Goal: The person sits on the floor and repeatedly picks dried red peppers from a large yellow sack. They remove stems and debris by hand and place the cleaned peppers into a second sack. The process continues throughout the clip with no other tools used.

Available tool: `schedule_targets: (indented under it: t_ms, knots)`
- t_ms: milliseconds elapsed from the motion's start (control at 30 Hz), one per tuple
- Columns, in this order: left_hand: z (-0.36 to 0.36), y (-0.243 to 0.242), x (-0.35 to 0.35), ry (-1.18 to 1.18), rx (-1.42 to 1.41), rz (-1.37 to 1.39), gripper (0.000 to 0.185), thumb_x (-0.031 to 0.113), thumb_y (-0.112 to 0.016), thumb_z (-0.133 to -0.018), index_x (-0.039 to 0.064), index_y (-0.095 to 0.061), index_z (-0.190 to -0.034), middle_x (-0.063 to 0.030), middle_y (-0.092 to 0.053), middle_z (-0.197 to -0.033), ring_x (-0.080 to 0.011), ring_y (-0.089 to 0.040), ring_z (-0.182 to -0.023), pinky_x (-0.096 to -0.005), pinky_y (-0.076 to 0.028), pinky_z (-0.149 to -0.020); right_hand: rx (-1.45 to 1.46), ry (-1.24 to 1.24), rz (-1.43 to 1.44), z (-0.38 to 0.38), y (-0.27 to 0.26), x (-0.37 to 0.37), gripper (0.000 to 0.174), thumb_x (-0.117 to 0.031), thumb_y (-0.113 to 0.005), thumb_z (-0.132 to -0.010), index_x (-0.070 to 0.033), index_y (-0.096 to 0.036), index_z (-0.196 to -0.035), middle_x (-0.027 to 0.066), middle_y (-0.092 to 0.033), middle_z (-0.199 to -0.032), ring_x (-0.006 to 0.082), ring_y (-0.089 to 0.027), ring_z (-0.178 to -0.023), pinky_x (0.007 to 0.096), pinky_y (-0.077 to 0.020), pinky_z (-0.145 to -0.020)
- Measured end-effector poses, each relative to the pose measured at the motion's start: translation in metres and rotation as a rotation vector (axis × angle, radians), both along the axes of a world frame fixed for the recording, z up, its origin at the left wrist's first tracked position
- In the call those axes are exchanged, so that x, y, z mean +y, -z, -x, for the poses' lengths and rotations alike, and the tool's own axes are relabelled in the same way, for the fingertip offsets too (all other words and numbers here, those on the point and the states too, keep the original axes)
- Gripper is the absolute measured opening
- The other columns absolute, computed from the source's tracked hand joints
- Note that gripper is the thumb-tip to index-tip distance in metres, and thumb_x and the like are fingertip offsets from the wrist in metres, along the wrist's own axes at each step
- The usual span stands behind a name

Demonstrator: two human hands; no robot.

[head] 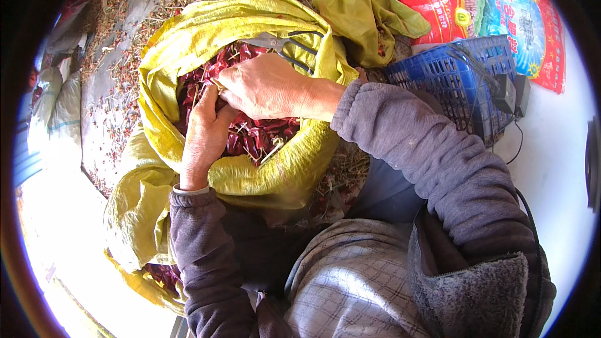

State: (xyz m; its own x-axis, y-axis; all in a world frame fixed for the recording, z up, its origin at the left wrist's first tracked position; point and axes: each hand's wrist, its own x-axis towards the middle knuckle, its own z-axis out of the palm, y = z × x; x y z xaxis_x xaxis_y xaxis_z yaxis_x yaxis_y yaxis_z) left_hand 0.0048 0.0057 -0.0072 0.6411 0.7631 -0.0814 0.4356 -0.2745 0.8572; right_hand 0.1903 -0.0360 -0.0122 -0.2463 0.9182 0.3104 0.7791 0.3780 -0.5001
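A yellow woven sack stands with its rim rolled down, full of dried red chili peppers with pale stems. Over the peppers, my left hand and my right hand meet at the fingertips. A thin, pale chili stem is pinched in my right fingers, close to my left thumb. My left fingers are partly hidden behind my right hand, so their hold is unclear. Scissors with dark handles lie at the sack's far inner side, apart from both hands.
Stem scraps and chili bits litter the floor. Another yellow sack with peppers sits at left. A blue plastic basket stands at right, near printed bags and a crumpled yellow sack. White sacks lie far left.
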Motion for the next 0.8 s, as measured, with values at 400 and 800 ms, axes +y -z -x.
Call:
schedule_targets:
  t_ms: [400, 800]
  knots:
    - [-0.009, -0.010, 0.003, -0.090, 0.025, -0.088, 0.021, 0.019, -0.062, -0.101, 0.000, -0.063, -0.110, -0.0176, -0.065, -0.080, -0.0271, -0.058, -0.069, -0.0372, -0.048, -0.067, 0.095, 0.092, -0.179, 0.001, 0.002, 0.014, 0.022, -0.020, -0.058, -0.097, 0.000, -0.060, -0.090, 0.0147, -0.062, -0.076, 0.0306, -0.067, -0.067, 0.0400, -0.0536, -0.058]
    - [-0.016, -0.015, 0.000, -0.292, -0.206, 0.202, 0.020, 0.020, -0.059, -0.105, 0.002, -0.066, -0.110, 0.0023, -0.062, -0.081, -0.0040, -0.051, -0.066, -0.0206, -0.042, -0.058, 0.509, 0.203, -0.052, 0.014, 0.003, 0.024, 0.027, -0.023, -0.059, -0.098, 0.004, -0.062, -0.095, 0.0150, -0.068, -0.081, 0.0194, -0.069, -0.058, 0.0313, -0.0546, -0.047]
